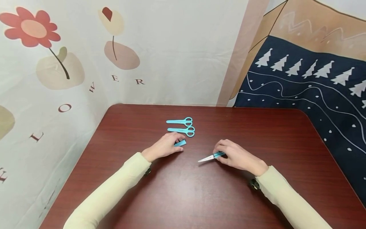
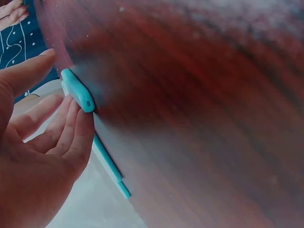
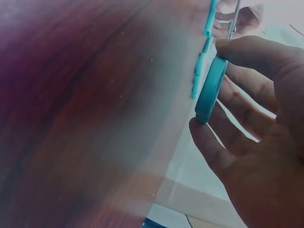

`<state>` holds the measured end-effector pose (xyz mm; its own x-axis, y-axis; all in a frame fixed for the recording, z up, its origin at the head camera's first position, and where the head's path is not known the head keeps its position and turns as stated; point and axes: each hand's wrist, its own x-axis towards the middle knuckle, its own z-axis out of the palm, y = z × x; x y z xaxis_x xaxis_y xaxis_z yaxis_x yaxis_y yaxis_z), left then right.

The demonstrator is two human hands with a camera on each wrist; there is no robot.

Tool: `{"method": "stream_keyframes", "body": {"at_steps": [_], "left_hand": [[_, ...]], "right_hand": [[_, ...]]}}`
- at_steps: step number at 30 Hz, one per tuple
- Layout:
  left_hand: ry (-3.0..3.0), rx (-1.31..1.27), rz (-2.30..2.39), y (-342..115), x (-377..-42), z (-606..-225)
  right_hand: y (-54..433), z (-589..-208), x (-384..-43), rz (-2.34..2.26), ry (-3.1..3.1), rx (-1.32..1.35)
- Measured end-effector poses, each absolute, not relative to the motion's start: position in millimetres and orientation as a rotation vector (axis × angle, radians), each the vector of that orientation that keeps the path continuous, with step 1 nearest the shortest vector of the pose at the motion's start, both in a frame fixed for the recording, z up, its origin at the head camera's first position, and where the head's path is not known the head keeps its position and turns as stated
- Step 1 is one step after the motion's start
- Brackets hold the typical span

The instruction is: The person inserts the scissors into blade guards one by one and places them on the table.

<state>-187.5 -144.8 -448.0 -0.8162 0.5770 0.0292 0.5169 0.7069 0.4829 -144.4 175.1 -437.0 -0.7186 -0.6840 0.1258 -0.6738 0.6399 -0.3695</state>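
Observation:
A light-blue scissor sheath [image 1: 180, 143] lies close over the table by my left hand [image 1: 163, 146]. In the left wrist view, fingertips touch the sheath's [image 2: 78, 91] far side, while the thumb is spread away from it. My right hand [image 1: 235, 156] grips a pair of scissors [image 1: 207, 158] by the blue handles. Their bare metal blades point left, towards the sheath. Seen from the right wrist, thumb and fingers hold the handle loop [image 3: 211, 90] on edge. Part of the handles is hidden behind the fingers.
Two more pairs of blue scissors, an upper pair [image 1: 175, 121] and a lower pair [image 1: 177, 130], lie with blades covered just beyond the left hand. The brown table [image 1: 183, 197] has its far edge against a hanging cloth [image 1: 177, 57] with printed flowers.

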Motion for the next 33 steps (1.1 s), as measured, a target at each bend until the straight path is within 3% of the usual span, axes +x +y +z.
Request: {"method": "stream_keyframes", "body": {"at_steps": [33], "left_hand": [[2.718, 0.899, 0.67, -149.3, -180.7, -446.9]], "right_hand": [[180.7, -437.4, -134.6, -0.7, 2.849, -1.191]]}}
